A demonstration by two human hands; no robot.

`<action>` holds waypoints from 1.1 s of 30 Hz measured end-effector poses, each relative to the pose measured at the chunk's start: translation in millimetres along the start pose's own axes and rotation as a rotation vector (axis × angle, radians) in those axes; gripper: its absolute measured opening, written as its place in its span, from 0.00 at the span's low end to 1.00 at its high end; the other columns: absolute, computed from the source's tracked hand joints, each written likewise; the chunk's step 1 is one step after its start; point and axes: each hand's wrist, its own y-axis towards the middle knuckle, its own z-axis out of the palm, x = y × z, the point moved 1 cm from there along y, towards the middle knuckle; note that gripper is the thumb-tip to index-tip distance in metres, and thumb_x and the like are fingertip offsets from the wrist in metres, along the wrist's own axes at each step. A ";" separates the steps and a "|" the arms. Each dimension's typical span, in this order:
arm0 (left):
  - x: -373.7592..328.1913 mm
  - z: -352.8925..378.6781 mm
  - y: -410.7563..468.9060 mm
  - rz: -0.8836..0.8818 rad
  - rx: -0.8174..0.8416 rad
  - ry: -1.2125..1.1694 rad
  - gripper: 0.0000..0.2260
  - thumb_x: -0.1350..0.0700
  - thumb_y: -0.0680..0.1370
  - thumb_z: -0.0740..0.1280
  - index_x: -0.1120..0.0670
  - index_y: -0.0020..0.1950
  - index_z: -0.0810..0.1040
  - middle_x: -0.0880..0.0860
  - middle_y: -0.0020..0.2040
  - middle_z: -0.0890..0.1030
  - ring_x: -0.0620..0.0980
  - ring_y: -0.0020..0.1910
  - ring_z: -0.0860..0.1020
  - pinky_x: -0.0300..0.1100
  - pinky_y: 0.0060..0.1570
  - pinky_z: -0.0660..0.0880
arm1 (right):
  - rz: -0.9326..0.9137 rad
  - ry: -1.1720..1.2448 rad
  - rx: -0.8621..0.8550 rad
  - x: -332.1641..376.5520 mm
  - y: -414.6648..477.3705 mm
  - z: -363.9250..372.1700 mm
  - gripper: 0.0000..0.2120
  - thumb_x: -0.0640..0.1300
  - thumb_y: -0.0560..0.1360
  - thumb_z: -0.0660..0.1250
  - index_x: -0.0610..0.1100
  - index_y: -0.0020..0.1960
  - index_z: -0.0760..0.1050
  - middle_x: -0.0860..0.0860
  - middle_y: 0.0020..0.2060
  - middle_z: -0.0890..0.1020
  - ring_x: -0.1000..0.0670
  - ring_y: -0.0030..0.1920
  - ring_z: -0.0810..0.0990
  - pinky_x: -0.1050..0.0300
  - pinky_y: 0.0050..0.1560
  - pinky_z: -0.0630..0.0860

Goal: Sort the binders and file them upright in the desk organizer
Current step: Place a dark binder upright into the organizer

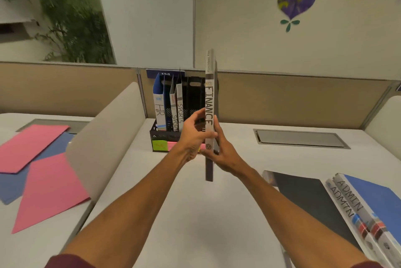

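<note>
FINANCE binder [209, 103] upright, left hand [192, 136] and right hand [226, 152] tight around its spine

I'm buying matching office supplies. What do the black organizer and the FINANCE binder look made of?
Organizer: probably hard plastic, matte black; moulded dividers with cut-out slots and a grid-patterned base, though metal mesh is possible. FINANCE binder: likely stiff board with a smooth plastic or laminated cover; it shows no bend held upright, and its spine label looks like paper.

The organizer [171, 137] stands at the desk's [195, 213] back (three binders [171, 107] inside); two more binders [358, 209] lie front right.
</note>
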 end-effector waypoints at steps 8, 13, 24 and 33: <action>-15.5 -27.4 0.8 0.083 -0.040 0.056 0.31 0.68 0.66 0.75 0.45 0.63 0.71 0.41 0.55 0.78 0.43 0.56 0.77 0.37 0.49 0.77 | 0.075 -0.063 -0.096 16.7 21.2 30.8 0.42 0.39 0.78 0.65 0.61 0.76 0.40 0.50 0.75 0.63 0.44 0.72 0.66 0.43 0.67 0.67; -19.0 -35.9 8.2 0.075 0.054 0.141 0.27 0.61 0.69 0.75 0.46 0.65 0.71 0.39 0.56 0.76 0.43 0.59 0.74 0.41 0.55 0.73 | 0.068 -0.069 -0.244 17.0 23.8 44.0 0.43 0.39 0.78 0.63 0.72 0.69 0.37 0.49 0.75 0.63 0.43 0.72 0.66 0.40 0.67 0.66; -8.6 -71.6 73.8 0.352 -0.064 1.038 0.20 0.46 0.80 0.60 0.55 0.68 0.70 0.54 0.66 0.73 0.49 0.67 0.69 0.41 0.64 0.66 | 0.056 -0.004 -0.285 -18.5 77.2 27.4 0.43 0.35 0.77 0.64 0.67 0.71 0.40 0.52 0.74 0.62 0.52 0.69 0.65 0.54 0.65 0.66; -20.2 -96.3 166.6 0.183 -0.041 1.497 0.27 0.42 0.81 0.54 0.51 0.77 0.55 0.51 0.79 0.51 0.53 0.78 0.47 0.59 0.74 0.42 | 0.060 0.014 -0.229 -64.7 149.4 21.5 0.41 0.34 0.77 0.63 0.55 0.78 0.42 0.51 0.74 0.62 0.67 0.63 0.68 0.79 0.55 0.63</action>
